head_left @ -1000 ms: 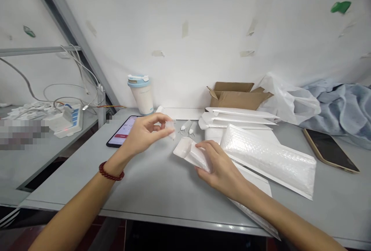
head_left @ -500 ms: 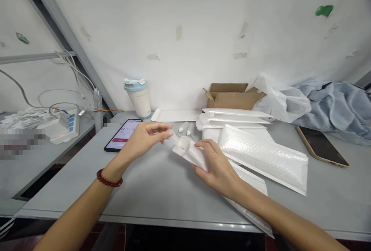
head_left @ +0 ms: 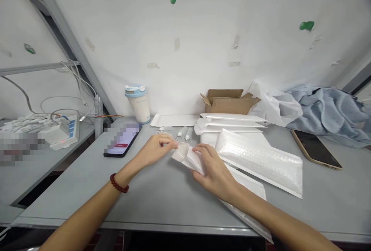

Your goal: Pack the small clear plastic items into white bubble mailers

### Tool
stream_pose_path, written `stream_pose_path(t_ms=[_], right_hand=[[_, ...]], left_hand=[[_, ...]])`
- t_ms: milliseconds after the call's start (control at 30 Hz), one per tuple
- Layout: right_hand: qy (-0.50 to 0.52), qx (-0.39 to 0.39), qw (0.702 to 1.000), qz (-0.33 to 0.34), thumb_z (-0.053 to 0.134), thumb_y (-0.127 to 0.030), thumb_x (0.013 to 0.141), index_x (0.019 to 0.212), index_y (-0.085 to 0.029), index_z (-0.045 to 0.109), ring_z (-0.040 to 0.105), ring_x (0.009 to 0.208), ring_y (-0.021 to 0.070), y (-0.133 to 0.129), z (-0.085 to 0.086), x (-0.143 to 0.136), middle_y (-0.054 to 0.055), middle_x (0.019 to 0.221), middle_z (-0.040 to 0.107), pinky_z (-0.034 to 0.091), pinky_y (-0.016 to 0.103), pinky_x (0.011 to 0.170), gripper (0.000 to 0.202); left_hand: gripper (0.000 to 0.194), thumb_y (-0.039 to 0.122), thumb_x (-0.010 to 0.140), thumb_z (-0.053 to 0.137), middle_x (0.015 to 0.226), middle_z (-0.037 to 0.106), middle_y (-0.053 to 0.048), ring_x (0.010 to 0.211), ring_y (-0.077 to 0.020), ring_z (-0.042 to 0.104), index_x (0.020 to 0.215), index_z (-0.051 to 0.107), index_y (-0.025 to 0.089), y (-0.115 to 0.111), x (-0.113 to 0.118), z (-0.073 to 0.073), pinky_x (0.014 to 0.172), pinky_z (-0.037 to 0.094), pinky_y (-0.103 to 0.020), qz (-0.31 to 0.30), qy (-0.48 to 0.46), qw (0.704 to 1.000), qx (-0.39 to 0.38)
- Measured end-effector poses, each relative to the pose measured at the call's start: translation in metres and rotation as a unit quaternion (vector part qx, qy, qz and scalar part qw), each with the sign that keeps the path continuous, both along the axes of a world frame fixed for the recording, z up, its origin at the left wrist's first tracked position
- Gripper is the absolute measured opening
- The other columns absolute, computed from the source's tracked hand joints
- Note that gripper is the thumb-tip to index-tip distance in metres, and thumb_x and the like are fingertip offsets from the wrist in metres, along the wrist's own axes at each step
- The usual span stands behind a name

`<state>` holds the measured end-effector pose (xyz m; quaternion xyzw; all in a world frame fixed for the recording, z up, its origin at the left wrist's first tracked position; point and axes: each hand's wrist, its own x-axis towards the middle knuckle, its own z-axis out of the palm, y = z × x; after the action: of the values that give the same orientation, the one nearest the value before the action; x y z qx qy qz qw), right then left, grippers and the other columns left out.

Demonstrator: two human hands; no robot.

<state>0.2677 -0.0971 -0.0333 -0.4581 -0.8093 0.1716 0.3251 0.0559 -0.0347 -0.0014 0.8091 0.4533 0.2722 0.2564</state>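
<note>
We hold a white bubble mailer [head_left: 189,157] over the grey table [head_left: 162,200], its open mouth turned toward our left hand [head_left: 156,151]. Our right hand [head_left: 213,170] is closed around the mailer's body, thumb on top and fingers underneath, so the mouth sticks out just past the grip. Our left hand is pinched together right at that mouth; whether anything sits between the fingertips we cannot tell, since they hide whatever is there.

The likeliest trouble, as we judge it, is the mouth collapsing: the right hand squeezes the soft padded walls close to the opening, and too much pressure there could flatten it and block anything going in. A small item could also slip from the left fingertips and roll off among the small white dropper bottles [head_left: 183,132] lying just behind our hands. The mailer's tail hangs over the table's near edge, and a tug could drag it against the loose mailer [head_left: 261,160] lying beside our right wrist. A phone [head_left: 122,145] lies near our left hand.
</note>
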Motion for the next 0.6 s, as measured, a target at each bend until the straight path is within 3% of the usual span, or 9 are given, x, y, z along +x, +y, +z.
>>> stream_pose_path(t_ms=[100, 233, 333, 467, 600], right_hand=[[-0.018, 0.007, 1.000, 0.000, 0.054, -0.014, 0.071, 0.114, -0.018, 0.041, 0.043, 0.107, 0.0256, -0.001, -0.001, -0.002, 0.011, 0.119, 0.046, 0.042, 0.042, 0.089, 0.046], [-0.052, 0.009, 0.999, 0.007, 0.053, -0.013, 0.070, 0.111, -0.017, 0.043, 0.044, 0.099, 0.0260, -0.004, -0.002, -0.004, 0.011, 0.110, 0.052, 0.044, 0.043, 0.084, 0.043], [-0.059, 0.021, 0.998, 0.006, 0.053, -0.014, 0.070, 0.112, -0.016, 0.044, 0.043, 0.098, 0.0257, -0.005, -0.004, -0.005, 0.011, 0.109, 0.052, 0.044, 0.042, 0.083, 0.043], [-0.063, 0.030, 0.998, -0.001, 0.054, -0.013, 0.069, 0.113, -0.014, 0.044, 0.043, 0.100, 0.0255, -0.003, -0.004, -0.004, 0.012, 0.111, 0.051, 0.043, 0.042, 0.085, 0.045], [-0.064, 0.045, 0.997, -0.007, 0.054, -0.013, 0.069, 0.113, -0.014, 0.044, 0.044, 0.100, 0.0254, -0.003, -0.002, -0.004, 0.012, 0.111, 0.051, 0.044, 0.042, 0.085, 0.045]], left_hand=[[0.026, 0.032, 0.084, 0.049, 0.089, 0.069, -0.004, 0.092, -0.0216, 0.054, 0.077, 0.069, 0.019, 0.016, -0.006, -0.009, 0.073, 0.043, -0.031, 0.084, 0.029, 0.993, 0.083], [0.025, 0.033, 0.082, 0.051, 0.090, 0.066, -0.008, 0.096, -0.0253, 0.048, 0.085, 0.069, 0.016, 0.038, -0.004, -0.021, 0.084, 0.041, -0.038, 0.086, 0.125, 0.972, 0.178], [0.029, 0.036, 0.081, 0.050, 0.088, 0.064, -0.012, 0.095, -0.0277, 0.047, 0.081, 0.069, 0.013, 0.050, 0.007, -0.027, 0.083, 0.041, -0.039, 0.067, 0.181, 0.965, 0.175], [0.023, 0.028, 0.077, 0.051, 0.083, 0.065, -0.013, 0.095, -0.0278, 0.050, 0.071, 0.068, 0.014, 0.062, 0.022, -0.031, 0.080, 0.041, -0.037, 0.057, 0.181, 0.972, 0.136], [0.021, 0.020, 0.075, 0.047, 0.081, 0.067, -0.010, 0.089, -0.0240, 0.055, 0.072, 0.067, 0.014, 0.070, 0.017, -0.020, 0.079, 0.042, -0.033, 0.067, 0.163, 0.977, 0.120]])
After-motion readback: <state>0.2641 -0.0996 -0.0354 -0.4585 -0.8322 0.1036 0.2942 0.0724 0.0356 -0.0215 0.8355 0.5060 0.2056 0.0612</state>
